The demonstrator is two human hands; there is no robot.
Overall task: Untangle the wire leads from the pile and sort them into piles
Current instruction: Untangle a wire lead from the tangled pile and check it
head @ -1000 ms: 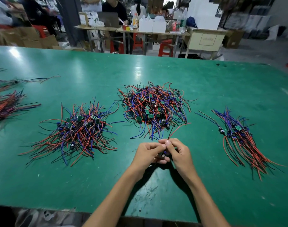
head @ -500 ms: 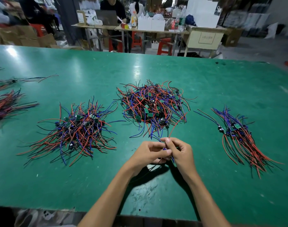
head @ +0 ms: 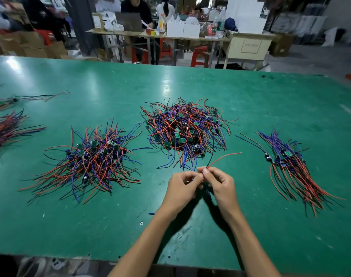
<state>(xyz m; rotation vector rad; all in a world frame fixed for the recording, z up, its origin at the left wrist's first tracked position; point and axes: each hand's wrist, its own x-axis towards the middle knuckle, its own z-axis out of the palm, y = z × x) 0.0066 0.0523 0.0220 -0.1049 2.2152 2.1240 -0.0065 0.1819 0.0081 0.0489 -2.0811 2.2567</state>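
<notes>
A tangled pile of red, blue and black wire leads with small green boards lies at the centre of the green table. Just in front of it my left hand and my right hand meet, both pinching one wire lead whose red and black wires rise to the right above my fingers. Its blue wires hang below between my palms. A looser pile lies to the left. A combed, aligned bundle lies to the right.
More red and black leads lie at the table's far left edge. Behind the table stand work desks, red stools, boxes and seated people. A short blue wire scrap and small bits lie near my left wrist.
The red wire of the held lead has swung from pointing up at the pile to pointing right. My hands have shifted slightly while staying together on the lead.
</notes>
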